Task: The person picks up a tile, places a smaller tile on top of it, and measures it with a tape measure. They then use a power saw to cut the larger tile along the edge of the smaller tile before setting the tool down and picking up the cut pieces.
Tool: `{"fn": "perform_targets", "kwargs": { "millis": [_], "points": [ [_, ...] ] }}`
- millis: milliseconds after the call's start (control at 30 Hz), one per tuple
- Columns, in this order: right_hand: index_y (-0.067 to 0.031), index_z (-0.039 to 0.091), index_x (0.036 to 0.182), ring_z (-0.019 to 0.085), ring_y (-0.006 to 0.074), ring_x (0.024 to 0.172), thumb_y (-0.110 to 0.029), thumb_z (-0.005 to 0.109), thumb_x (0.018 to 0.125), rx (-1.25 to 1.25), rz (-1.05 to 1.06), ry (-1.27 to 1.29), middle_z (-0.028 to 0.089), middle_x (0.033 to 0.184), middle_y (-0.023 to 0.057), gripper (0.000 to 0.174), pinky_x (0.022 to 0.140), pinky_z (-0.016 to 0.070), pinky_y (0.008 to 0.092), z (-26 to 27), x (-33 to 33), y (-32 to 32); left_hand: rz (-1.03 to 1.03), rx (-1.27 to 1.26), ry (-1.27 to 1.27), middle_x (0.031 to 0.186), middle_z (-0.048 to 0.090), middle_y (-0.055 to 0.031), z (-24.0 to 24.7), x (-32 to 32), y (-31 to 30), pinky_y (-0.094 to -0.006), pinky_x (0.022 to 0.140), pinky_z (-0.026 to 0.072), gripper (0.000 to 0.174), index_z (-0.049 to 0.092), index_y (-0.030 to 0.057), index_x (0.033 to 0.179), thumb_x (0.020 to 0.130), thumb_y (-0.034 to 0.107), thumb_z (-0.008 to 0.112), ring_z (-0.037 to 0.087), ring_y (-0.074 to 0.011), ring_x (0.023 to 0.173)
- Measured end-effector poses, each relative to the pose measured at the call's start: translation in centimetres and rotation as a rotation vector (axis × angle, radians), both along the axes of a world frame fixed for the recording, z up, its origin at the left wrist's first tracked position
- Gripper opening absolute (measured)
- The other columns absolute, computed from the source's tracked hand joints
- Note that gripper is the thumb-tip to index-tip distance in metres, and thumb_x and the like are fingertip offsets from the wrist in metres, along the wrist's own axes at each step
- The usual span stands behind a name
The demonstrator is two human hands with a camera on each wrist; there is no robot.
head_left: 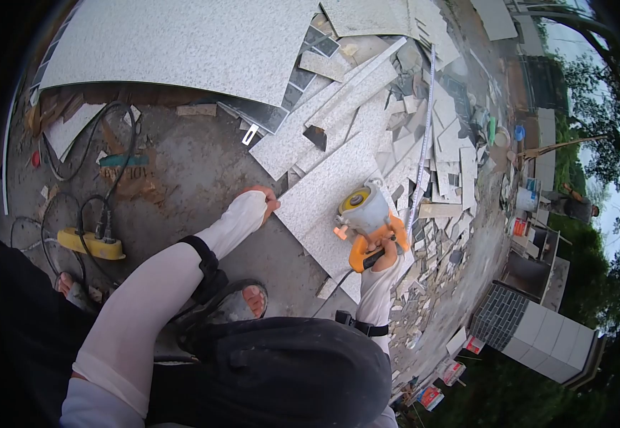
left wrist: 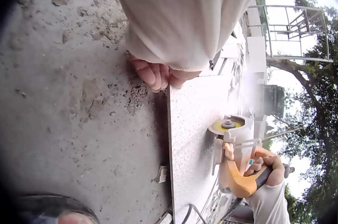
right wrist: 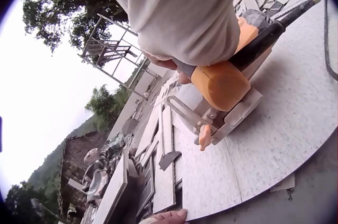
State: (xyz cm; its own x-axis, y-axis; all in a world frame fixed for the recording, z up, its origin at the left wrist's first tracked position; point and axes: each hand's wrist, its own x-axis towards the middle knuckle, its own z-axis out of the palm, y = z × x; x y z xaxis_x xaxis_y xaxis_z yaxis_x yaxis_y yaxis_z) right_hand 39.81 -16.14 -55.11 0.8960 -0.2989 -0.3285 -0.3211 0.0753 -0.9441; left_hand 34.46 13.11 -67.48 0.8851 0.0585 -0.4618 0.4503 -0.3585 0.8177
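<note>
A speckled white stone slab lies over broken pieces at the middle of the head view. My left hand pinches its near left edge, fingers curled at the rim in the left wrist view. My right hand grips the handle of an orange and grey stone-cutting saw, which sits on the slab. Its round blade with a yellow centre faces my left hand. A thin straight line runs across the slab from the saw's base to the edge in the right wrist view. The sleeve partly hides my right hand there.
A larger slab stands beyond my left arm. Broken tile pieces spread to the right. A yellow power strip with black cables lies on the left, near a foot. My sandalled foot is close below. Another person is far right.
</note>
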Motion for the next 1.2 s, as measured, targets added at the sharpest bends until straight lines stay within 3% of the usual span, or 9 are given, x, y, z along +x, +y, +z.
{"fn": "perform_targets", "kwargs": {
  "millis": [467,633,733,900,1200],
  "points": [
    [-0.0016,0.053,0.092,0.054,0.0159,0.055,-0.006,0.049,0.088,0.1,0.016,-0.006,0.054,0.07,0.0061,0.008,0.053,0.0465,0.0289,-2.2,-1.3,-1.9,-0.017,0.015,0.005,0.081,0.067,-0.0165,0.0,0.1,0.1,-0.0439,0.074,0.0503,0.024,0.068,0.0069,0.086,0.087,0.031,0.067,0.064,-0.0357,0.08],
    [-0.0024,0.054,0.094,0.054,0.0158,0.056,-0.005,0.048,0.088,0.108,-0.024,0.008,0.054,0.071,0.0056,0.009,0.054,0.0461,0.0286,-1.2,-1.4,-0.3,-0.023,0.036,-0.047,0.079,0.068,-0.0155,-0.2,0.1,0.1,-0.0414,0.069,0.0509,0.022,0.07,0.0057,0.092,0.087,0.027,0.069,0.065,-0.032,0.074],
    [-0.002,0.054,0.095,0.054,0.0161,0.057,-0.004,0.047,0.087,0.061,0.028,-0.014,0.053,0.071,0.0053,0.011,0.054,0.0457,0.0285,-1.8,-1.7,-1.0,-0.023,-0.017,0.075,0.079,0.067,-0.0158,0.4,0.4,0.2,-0.0431,0.071,0.0503,0.023,0.068,0.0078,0.085,0.087,0.031,0.068,0.065,-0.0339,0.077],
    [-0.0045,0.05,0.096,0.052,0.018,0.056,-0.01,0.047,0.085,-0.039,0.09,-0.009,0.051,0.072,0.0057,0.013,0.055,0.0482,0.0305,-1.8,-2.9,-1.5,-0.015,0.014,0.002,0.078,0.067,-0.0153,-0.1,0.2,0.0,-0.0423,0.071,0.0504,0.022,0.069,0.0075,0.086,0.086,0.03,0.068,0.065,-0.0333,0.076],
    [-0.0044,0.05,0.095,0.053,0.0182,0.057,-0.01,0.048,0.085,0.034,-0.02,0.018,0.052,0.07,0.0059,0.012,0.055,0.0481,0.03,-1.6,-4.2,-0.4,-0.01,0.002,0.013,0.083,0.068,-0.0161,0.0,0.2,0.1,-0.0427,0.074,0.0508,0.023,0.07,0.0058,0.088,0.086,0.029,0.068,0.065,-0.0339,0.08]
  ]
}}
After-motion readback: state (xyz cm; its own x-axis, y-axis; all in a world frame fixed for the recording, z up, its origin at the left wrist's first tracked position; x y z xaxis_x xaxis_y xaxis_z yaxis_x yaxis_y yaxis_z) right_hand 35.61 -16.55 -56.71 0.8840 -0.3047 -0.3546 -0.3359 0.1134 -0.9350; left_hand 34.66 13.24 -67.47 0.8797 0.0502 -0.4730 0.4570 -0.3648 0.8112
